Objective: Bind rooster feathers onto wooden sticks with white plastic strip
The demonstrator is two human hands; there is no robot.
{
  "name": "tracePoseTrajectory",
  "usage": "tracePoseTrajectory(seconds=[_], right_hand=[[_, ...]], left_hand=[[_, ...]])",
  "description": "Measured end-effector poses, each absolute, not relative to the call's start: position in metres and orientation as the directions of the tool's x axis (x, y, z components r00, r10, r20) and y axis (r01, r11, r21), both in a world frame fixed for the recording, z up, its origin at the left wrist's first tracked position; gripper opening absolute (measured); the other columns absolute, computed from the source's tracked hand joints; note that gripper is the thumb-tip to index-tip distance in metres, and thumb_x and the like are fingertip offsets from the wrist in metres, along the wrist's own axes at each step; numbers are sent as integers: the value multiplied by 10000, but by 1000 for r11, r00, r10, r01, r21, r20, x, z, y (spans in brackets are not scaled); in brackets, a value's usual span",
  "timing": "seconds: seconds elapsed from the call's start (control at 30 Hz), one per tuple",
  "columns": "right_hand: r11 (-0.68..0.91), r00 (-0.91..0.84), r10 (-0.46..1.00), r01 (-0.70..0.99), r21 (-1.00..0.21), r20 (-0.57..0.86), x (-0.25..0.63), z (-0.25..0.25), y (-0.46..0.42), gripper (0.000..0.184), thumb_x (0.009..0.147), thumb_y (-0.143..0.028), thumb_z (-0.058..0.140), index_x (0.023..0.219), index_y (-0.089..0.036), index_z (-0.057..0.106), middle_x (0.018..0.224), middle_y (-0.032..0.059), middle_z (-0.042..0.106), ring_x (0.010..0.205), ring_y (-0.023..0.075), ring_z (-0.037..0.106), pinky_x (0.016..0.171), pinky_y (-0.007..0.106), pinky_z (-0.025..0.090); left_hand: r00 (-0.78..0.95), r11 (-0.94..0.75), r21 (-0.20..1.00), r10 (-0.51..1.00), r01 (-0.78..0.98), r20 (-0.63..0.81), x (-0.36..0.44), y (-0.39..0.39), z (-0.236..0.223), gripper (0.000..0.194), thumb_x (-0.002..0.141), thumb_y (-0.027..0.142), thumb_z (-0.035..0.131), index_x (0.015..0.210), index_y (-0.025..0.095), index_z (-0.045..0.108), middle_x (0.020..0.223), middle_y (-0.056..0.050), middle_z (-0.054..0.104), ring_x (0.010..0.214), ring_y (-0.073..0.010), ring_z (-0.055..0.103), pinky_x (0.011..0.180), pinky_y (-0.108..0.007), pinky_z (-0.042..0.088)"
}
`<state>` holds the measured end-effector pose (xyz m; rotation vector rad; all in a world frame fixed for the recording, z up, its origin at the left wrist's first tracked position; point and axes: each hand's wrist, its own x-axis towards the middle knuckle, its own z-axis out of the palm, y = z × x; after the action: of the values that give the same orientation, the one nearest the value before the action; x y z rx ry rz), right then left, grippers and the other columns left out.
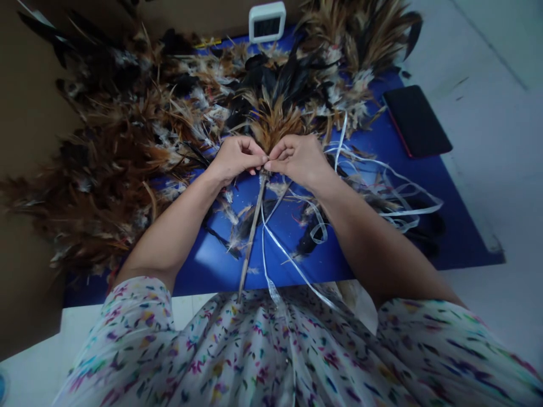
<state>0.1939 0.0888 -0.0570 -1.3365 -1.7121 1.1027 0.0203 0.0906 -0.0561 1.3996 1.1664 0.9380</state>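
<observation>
A feather duster (278, 125) lies in front of me, brown and black feathers fanning away from the end of a thin wooden stick (252, 240). My left hand (238, 159) is closed in a pinch where the feathers meet the stick. From the other side my right hand (302, 160) pinches the same spot, its fingertips meeting the left ones. What exactly lies between the fingertips is too small to make out. A white ribbon (282, 249) trails from just below the hands over the table edge to the lap.
Loose brown feathers (114, 152) heap up on the left of the blue table (462, 226). At the back stands a small white-framed device (267, 22). A dark phone-like slab (418, 121) lies at the right edge. Tangled ribbon (407, 212) spreads beside my right forearm.
</observation>
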Motion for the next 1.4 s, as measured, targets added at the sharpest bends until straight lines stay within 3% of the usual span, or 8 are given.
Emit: tracePoseTrajectory(seconds=[0.2,0.5,0.77,1.03,1.2,1.4], right_hand=[[200,-297,950,346,-917,95,195,-51,88,113,657,-170,733,760,-149,690,669,7,673,628,137,615,613,273,474],[298,-322,930,379,-876,177,195,-59,96,111,714,-146,642,797,-146,717,719,18,678,684,138,608,686,284,464],[295,-313,935,422,-857,167,189,-60,98,108,740,-92,595,770,-147,683,672,1,625,680,127,589,683,268,454],[143,-351,936,310,-940,27,183,-53,106,192,694,44,606,700,-147,613,529,-57,516,517,72,480,547,221,383],[58,-456,887,268,-962,-73,185,-42,112,237,694,69,653,709,-156,579,500,-74,507,460,53,445,477,192,346],[120,-508,861,201,-972,1,186,-49,119,208,742,-83,703,745,-182,520,541,-61,533,500,75,507,475,181,378]], left_hand=[[243,-181,959,962,218,126,14,94,-63,260,609,252,846,643,139,615,545,34,634,480,-64,579,484,-178,459],[284,-456,782,887,424,364,7,93,-64,176,711,294,726,677,143,643,703,-10,706,632,-101,634,603,-221,488],[488,-751,386,648,536,584,1,97,-70,135,851,240,618,731,178,612,805,-18,705,776,-127,664,726,-286,510],[635,-854,-12,378,521,673,-7,102,-76,147,930,213,528,814,179,612,857,-39,724,807,-117,692,698,-256,517],[643,-868,-79,300,491,705,-8,103,-73,119,930,207,546,823,186,594,863,-38,734,796,-121,703,702,-255,533],[618,-864,-45,321,501,718,-9,105,-74,90,925,214,565,849,190,606,867,-40,736,788,-121,699,683,-249,521]])
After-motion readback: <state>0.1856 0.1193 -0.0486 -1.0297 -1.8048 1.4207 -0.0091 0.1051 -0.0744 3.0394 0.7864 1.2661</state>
